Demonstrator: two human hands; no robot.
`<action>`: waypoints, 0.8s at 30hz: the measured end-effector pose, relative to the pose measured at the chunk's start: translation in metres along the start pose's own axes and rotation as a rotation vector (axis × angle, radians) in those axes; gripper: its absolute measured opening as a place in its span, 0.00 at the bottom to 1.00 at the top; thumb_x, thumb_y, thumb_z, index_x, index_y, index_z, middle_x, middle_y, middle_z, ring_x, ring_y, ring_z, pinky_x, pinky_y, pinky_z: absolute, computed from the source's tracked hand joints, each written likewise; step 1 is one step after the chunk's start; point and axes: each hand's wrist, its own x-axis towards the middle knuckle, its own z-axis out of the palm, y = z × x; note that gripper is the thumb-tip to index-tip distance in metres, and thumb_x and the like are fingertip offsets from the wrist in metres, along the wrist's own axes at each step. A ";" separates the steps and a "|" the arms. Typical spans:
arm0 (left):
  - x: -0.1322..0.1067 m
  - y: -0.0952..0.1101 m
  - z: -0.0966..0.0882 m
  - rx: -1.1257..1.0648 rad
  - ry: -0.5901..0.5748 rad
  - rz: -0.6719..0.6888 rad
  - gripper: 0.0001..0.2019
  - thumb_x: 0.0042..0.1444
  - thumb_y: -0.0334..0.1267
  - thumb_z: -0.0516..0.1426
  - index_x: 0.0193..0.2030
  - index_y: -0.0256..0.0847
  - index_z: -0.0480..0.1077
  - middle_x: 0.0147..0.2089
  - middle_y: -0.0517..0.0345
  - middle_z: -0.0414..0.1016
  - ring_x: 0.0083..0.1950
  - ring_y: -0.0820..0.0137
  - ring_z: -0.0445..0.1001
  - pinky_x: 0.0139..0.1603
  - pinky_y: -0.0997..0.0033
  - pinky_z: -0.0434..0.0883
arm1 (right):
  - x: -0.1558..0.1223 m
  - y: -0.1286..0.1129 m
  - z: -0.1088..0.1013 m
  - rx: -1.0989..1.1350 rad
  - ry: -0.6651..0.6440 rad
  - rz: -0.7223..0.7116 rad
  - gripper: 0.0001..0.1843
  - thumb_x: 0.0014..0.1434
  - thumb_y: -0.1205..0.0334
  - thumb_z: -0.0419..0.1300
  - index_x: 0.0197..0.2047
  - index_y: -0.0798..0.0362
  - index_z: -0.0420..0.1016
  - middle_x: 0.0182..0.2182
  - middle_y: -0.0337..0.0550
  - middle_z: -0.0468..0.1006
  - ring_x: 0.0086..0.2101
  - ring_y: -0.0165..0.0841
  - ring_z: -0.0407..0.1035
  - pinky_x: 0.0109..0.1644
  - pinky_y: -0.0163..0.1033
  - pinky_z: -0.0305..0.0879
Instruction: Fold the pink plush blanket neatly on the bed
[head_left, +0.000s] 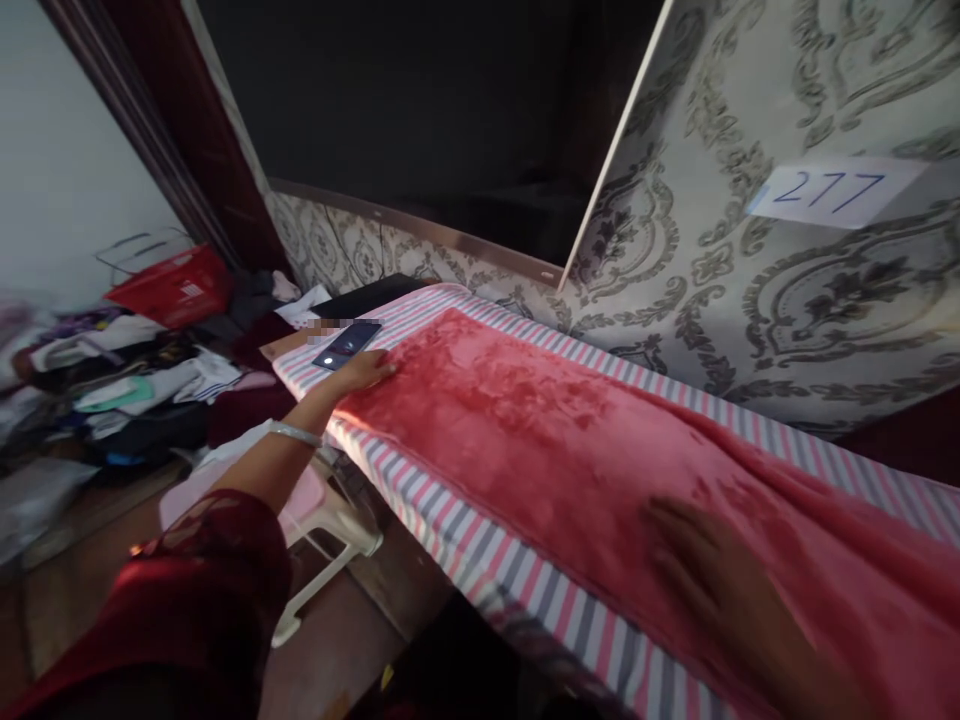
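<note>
Likely soft and limp, the cloth [517, 430] suits holding by 2 corners; left hand [364, 371] touches it, grip unclear; right hand [709, 570] lies flat, unclenched.

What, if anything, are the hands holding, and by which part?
The right hand, spread over the cloth, holds nothing. The left hand touches the cloth's left end; whether it pinches the edge cannot be told.

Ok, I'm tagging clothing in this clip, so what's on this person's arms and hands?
Above the left hand, the wrist wears a pale, silvery bangle, and a dark red sleeve ends on the forearm. The right hand is blurred, with no sleeve or bangle in view.
</note>
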 end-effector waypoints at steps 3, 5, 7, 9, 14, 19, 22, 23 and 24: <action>-0.034 -0.017 0.001 -0.027 0.016 -0.022 0.26 0.65 0.44 0.53 0.67 0.35 0.67 0.62 0.46 0.77 0.60 0.60 0.76 0.58 0.71 0.70 | -0.055 -0.031 -0.001 -0.025 -0.031 -0.073 0.28 0.68 0.48 0.56 0.68 0.46 0.68 0.61 0.49 0.76 0.56 0.48 0.72 0.58 0.54 0.72; -0.048 -0.020 0.002 -0.017 0.032 -0.032 0.27 0.65 0.42 0.52 0.69 0.35 0.64 0.65 0.45 0.75 0.62 0.60 0.75 0.60 0.70 0.69 | -0.079 -0.033 0.001 -0.065 -0.013 -0.073 0.29 0.68 0.49 0.56 0.69 0.47 0.67 0.61 0.50 0.76 0.55 0.48 0.73 0.57 0.55 0.72; -0.055 -0.017 0.006 -0.005 0.042 -0.028 0.27 0.66 0.41 0.52 0.70 0.37 0.64 0.66 0.47 0.74 0.63 0.61 0.74 0.61 0.71 0.68 | -0.091 -0.025 0.005 -0.109 0.030 -0.060 0.26 0.69 0.53 0.53 0.67 0.48 0.70 0.58 0.50 0.78 0.53 0.48 0.74 0.57 0.55 0.72; -0.058 -0.011 0.011 0.016 0.056 -0.035 0.26 0.66 0.40 0.52 0.70 0.39 0.63 0.65 0.47 0.74 0.64 0.61 0.74 0.61 0.69 0.69 | -0.094 -0.014 0.007 -0.144 0.071 -0.053 0.24 0.68 0.59 0.51 0.64 0.50 0.73 0.55 0.51 0.80 0.51 0.47 0.76 0.56 0.54 0.72; -0.060 -0.003 0.003 0.092 0.099 -0.076 0.26 0.65 0.37 0.53 0.70 0.41 0.63 0.62 0.41 0.76 0.62 0.54 0.75 0.59 0.62 0.70 | -0.084 -0.014 -0.009 -0.148 0.065 -0.024 0.26 0.65 0.67 0.48 0.62 0.51 0.76 0.51 0.50 0.82 0.47 0.45 0.77 0.52 0.51 0.74; -0.061 -0.010 -0.026 0.165 0.096 -0.018 0.23 0.65 0.38 0.53 0.66 0.41 0.67 0.63 0.45 0.76 0.64 0.57 0.74 0.61 0.67 0.68 | -0.083 -0.049 -0.029 -0.158 0.098 -0.047 0.26 0.65 0.68 0.49 0.63 0.51 0.75 0.52 0.48 0.82 0.49 0.42 0.77 0.54 0.48 0.74; -0.064 -0.010 -0.026 0.224 0.078 -0.018 0.19 0.62 0.38 0.55 0.58 0.40 0.73 0.55 0.44 0.81 0.58 0.56 0.78 0.55 0.68 0.72 | -0.089 -0.063 -0.018 -0.177 0.145 -0.084 0.27 0.65 0.72 0.47 0.61 0.49 0.77 0.51 0.45 0.83 0.48 0.39 0.77 0.51 0.45 0.75; -0.066 -0.008 -0.024 0.244 0.074 -0.022 0.17 0.62 0.38 0.55 0.56 0.39 0.74 0.52 0.42 0.82 0.55 0.55 0.79 0.53 0.68 0.73 | -0.090 -0.065 -0.012 -0.182 0.155 -0.085 0.28 0.65 0.73 0.47 0.61 0.48 0.77 0.51 0.45 0.83 0.47 0.38 0.77 0.50 0.45 0.75; -0.068 -0.006 -0.022 0.264 0.071 -0.024 0.17 0.62 0.38 0.55 0.55 0.37 0.74 0.50 0.40 0.82 0.54 0.54 0.80 0.52 0.67 0.73 | -0.091 -0.067 -0.006 -0.182 0.165 -0.076 0.29 0.65 0.74 0.48 0.62 0.47 0.77 0.52 0.44 0.83 0.47 0.38 0.77 0.50 0.45 0.75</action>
